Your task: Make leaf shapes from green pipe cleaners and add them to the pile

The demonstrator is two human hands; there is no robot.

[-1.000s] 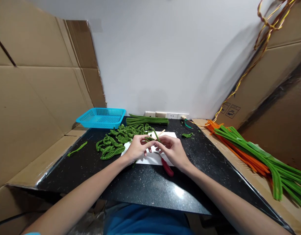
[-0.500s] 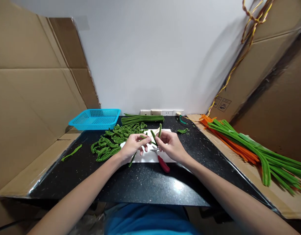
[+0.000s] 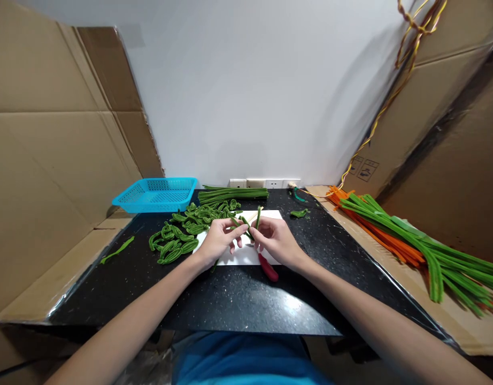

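In the frame's centre, the left hand (image 3: 217,240) and right hand (image 3: 276,239) pinch a green fuzzy strip (image 3: 258,216), its bending seemingly unfinished; left of centre many looped pieces (image 3: 204,214) look done, above them a straight bundle (image 3: 238,194) lies unbent

Cardboard partitions (image 3: 62,155), a black worktop (image 3: 230,299) and fuzzy green stems (image 3: 233,194) suggest a makeshift craft workspace.

The lone camera, worn on the person's head, looks forward and down across the glossy black speckled counter (image 3: 230,305) to the plain pale wall (image 3: 238,96). Its wide, fairly near view puts thin fuzzy green strips (image 3: 258,216) just below centre and tall brown cardboard panels (image 3: 62,160) at both edges.
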